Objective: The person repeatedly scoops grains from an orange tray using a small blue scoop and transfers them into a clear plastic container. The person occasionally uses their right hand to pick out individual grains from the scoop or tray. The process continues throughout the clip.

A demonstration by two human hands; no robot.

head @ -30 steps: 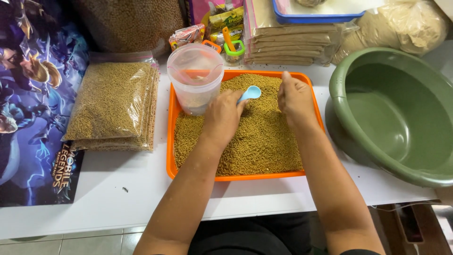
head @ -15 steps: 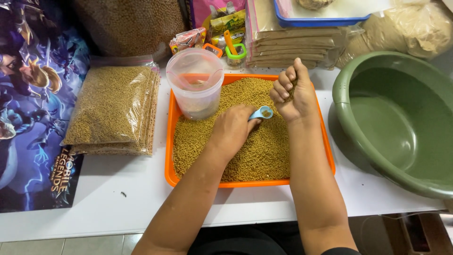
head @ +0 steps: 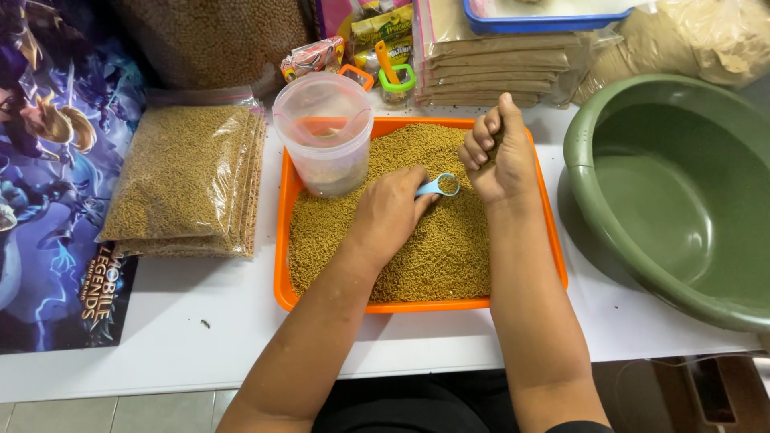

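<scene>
- My left hand point(head: 391, 212) rests on the heap of brown pellets point(head: 417, 240) in the orange tray point(head: 282, 240), fingers closed around the handle of a small light-blue scoop point(head: 439, 187).
- The scoop's bowl holds a few pellets and points toward my right hand, just beside it.
- My right hand point(head: 497, 156) is clenched into a fist above the far right part of the tray, thumb up; pellets seem pinched inside, though I cannot tell how many.
- A clear plastic tub point(head: 323, 144) stands in the tray's far left corner, close to my left hand.
- Flat sealed bags of pellets point(head: 186, 180) are stacked on the white desk point(head: 200, 337) left of the tray.
- A big green basin point(head: 682, 192) sits to the right, near my right forearm.
- Tan packets point(head: 497, 68) are piled behind the tray.
</scene>
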